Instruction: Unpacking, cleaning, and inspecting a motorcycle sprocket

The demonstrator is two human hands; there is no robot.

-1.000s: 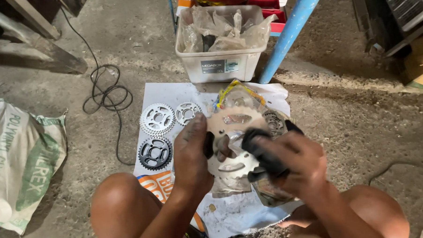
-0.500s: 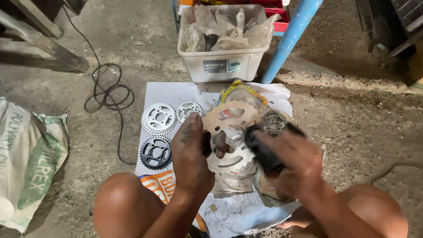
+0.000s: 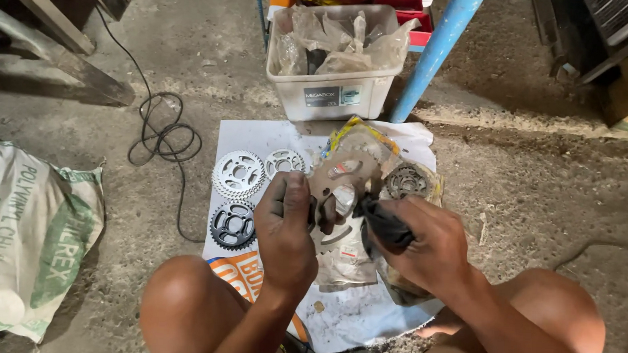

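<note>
Sprocket [image 3: 342, 177], a dull rusty disc, was held above the white sheet [image 3: 260, 136] between the person's knees. From the head view, the left hand [image 3: 289, 224] clasped its lower left edge, fingers closed on it. The right hand [image 3: 423, 243] was closed around a dark rag [image 3: 385, 224] pressed against the sprocket's right side. On the sheet, to the left, lay two silver sprockets [image 3: 239, 174] side by side and a black sprocket [image 3: 232, 226] just below them. Another toothed ring [image 3: 406, 181] lay to the right. A clear bin [image 3: 331, 93] of plastic bags stood beyond the sheet, beside a blue pole [image 3: 436, 55]. A black cable [image 3: 164, 133] was coiled on the concrete, and a printed sack [image 3: 26, 236] lay far left.
</note>
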